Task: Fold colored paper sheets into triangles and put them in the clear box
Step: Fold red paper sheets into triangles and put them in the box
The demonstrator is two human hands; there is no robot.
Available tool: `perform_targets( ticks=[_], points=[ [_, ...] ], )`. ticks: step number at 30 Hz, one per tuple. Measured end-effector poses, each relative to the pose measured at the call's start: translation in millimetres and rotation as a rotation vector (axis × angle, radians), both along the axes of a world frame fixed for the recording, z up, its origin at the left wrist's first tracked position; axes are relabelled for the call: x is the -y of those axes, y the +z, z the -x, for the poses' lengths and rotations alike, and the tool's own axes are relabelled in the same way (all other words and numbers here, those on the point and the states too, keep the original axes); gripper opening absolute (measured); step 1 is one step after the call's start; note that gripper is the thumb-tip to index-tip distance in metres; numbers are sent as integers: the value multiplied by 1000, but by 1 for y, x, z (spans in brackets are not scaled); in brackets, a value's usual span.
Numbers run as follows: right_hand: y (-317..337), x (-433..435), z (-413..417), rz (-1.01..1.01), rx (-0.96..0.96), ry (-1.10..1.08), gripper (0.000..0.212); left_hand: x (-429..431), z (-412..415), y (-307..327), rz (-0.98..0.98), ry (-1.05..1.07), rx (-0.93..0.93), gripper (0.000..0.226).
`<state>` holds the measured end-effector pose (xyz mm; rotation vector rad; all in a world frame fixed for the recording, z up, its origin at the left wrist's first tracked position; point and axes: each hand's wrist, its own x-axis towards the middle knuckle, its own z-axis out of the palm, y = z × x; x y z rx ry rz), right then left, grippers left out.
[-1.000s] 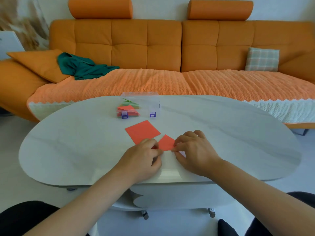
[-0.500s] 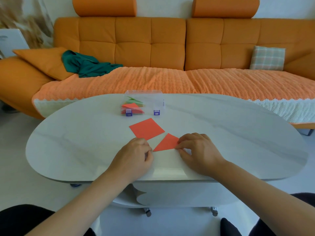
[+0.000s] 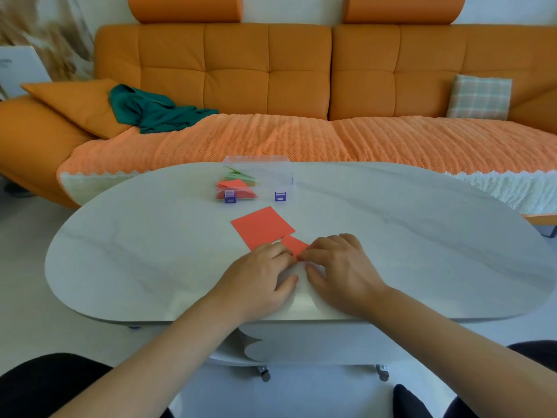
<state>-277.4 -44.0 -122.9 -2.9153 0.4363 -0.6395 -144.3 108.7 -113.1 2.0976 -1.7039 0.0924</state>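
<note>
Pressing down with bent fingers, the left hand [image 3: 259,276] holds the left edge of the folded paper [image 3: 294,244], its thumb lying on the table [image 3: 135,251]. Just past its knuckles lies a flat red sheet [image 3: 262,226], and farther back stands the clear box [image 3: 265,173] with red and green triangles inside. The folded paper sits just beside the sheet. The right hand [image 3: 340,273] curls its fingertips narrowly onto the paper's right corner, meeting the left fingertips.
</note>
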Motion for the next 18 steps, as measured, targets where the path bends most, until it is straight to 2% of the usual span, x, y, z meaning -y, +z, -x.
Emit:
perform_targets(
  ticks=[5, 10, 18],
  points=[
    [4, 0, 3, 129, -36, -34, 35, 0, 1, 1, -66, 9, 68, 33],
    [9, 7, 14, 82, -95, -122, 39, 1, 2, 6, -115, 10, 81, 38],
    [20, 20, 34, 28, -180, -271, 31, 4, 1, 4, -117, 12, 76, 38]
  ],
)
